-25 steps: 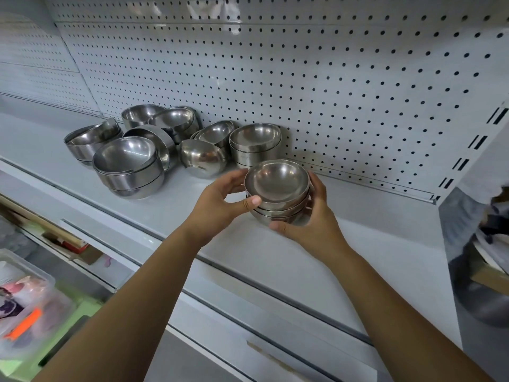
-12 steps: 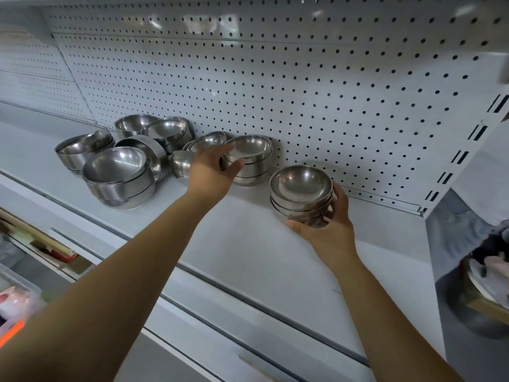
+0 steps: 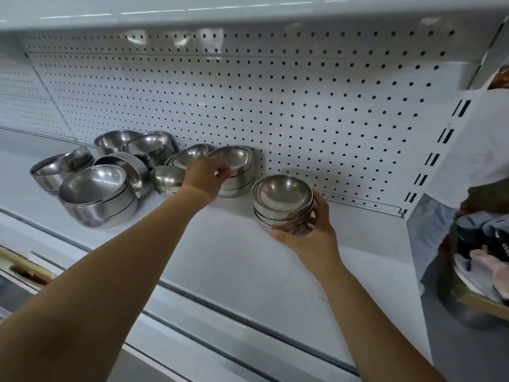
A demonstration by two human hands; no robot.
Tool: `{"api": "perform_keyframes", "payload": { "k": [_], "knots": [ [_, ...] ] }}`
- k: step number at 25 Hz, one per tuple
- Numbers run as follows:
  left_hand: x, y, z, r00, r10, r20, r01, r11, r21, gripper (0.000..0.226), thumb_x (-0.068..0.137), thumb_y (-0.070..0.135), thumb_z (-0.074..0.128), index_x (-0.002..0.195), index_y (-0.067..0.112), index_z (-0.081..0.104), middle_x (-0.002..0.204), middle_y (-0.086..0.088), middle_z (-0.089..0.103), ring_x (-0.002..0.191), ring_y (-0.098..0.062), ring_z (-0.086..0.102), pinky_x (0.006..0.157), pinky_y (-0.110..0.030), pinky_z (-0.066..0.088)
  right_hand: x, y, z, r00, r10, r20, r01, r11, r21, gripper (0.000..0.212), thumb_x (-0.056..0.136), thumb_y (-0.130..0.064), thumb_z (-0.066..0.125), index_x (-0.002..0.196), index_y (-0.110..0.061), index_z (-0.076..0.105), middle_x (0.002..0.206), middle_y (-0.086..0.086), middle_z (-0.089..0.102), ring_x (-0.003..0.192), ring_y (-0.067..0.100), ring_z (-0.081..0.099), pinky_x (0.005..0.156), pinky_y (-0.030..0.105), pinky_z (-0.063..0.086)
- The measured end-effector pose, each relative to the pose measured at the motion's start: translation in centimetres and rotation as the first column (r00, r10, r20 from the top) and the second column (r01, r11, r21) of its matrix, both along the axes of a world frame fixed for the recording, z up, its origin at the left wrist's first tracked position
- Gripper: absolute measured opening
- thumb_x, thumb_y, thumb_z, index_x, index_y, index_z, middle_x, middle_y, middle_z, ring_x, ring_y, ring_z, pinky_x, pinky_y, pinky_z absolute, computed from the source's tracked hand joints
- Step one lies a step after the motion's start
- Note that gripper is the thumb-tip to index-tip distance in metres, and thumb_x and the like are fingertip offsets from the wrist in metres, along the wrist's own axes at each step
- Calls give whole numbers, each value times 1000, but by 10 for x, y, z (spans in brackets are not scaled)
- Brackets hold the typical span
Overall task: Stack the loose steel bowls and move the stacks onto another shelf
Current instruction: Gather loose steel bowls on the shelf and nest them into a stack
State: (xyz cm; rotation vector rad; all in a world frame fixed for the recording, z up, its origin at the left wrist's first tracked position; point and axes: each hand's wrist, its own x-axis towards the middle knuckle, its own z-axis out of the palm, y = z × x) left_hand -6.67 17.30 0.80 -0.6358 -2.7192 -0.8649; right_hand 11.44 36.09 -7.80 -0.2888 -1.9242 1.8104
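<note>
My right hand [image 3: 308,232] grips a small stack of steel bowls [image 3: 282,201] from below and the side, just above the white shelf [image 3: 225,244]. My left hand [image 3: 205,179] reaches back and pinches the rim of the top bowl [image 3: 232,158] of another stack by the pegboard; that bowl is tilted up. Left of it lie a tipped bowl [image 3: 166,177], a leaning pair [image 3: 187,155] and several larger bowls and stacks [image 3: 96,194].
A white pegboard wall [image 3: 303,106] backs the shelf, and another shelf [image 3: 248,9] hangs overhead. An upright with slots [image 3: 440,139] ends the bay at the right. Beyond it another person [image 3: 482,216] stands holding dark items. Lower shelves [image 3: 27,271] show at the left.
My left hand let go of the small stack, reached back-left and took the rim of the top bowl by the pegboard, tilting it. My right hand carried the small stack rightward and back.
</note>
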Motion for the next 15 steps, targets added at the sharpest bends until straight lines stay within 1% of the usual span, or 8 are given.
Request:
{"api": "perform_keyframes", "payload": {
  "k": [2, 5, 7, 9, 12, 15],
  "knots": [
    [-1, 2, 3, 1000, 2, -24, -1, 999, 47, 15, 97, 24, 68, 95, 13, 76, 95, -4, 72, 93, -22, 64, 81, -29, 44, -1, 0, -2, 1000, -5, -4, 5, 1000, 14, 114, 62, 7, 95, 152, -31, 38, 133, -14, 57, 101, -19, 64, 77, 5, 51],
    [2, 4, 9, 996, 29, -87, -21, 995, 94, 14, 96, 24, 68, 92, 12, 75, 88, -1, 65, 84, -19, 59, 72, -24, 35, -2, 1, -5, 1000, -1, 4, 1, 1000, 28, 116, 60, 0, 98, 152, -36, 37, 133, -15, 59, 109, -13, 64, 82, 9, 53],
    [9, 5, 15, 991, 30, -133, -11, 990, 142, 12, 95, 21, 69, 90, 11, 75, 83, 2, 57, 82, -21, 57, 72, -25, 35, -2, 1, -5, 1000, -3, 14, 3, 999, 35, 116, 60, -2, 99, 151, -40, 37, 134, -16, 60, 111, -8, 66, 87, 13, 56],
    [20, 8, 23, 985, -2, -174, 36, 980, 194, 10, 94, 18, 70, 90, 12, 76, 85, 2, 52, 83, -21, 55, 76, -26, 38, -3, 1, -4, 1000, -2, 10, 1, 1000, 24, 115, 61, 3, 97, 150, -39, 38, 134, -15, 59, 109, -9, 66, 85, 13, 56],
    [40, 12, 32, 970, -81, -231, 130, 970, 208, 9, 92, 20, 73, 91, 14, 79, 93, 1, 55, 87, -16, 55, 76, -23, 40, -4, 0, -2, 1000, 11, -3, -11, 1000, -2, 113, 62, 10, 94, 150, -34, 38, 136, -9, 58, 107, -9, 66, 78, 11, 54],
    [63, 13, 33, 940, -203, -273, 274, 927, 254, 4, 88, 14, 77, 88, 13, 80, 91, -3, 68, 83, -9, 55, 75, -9, 40, -4, 1, -3, 1000, 25, -9, -25, 1000, -10, 112, 63, 10, 93, 150, -33, 37, 135, -11, 58, 105, -10, 67, 80, 14, 56]
  ]
}}
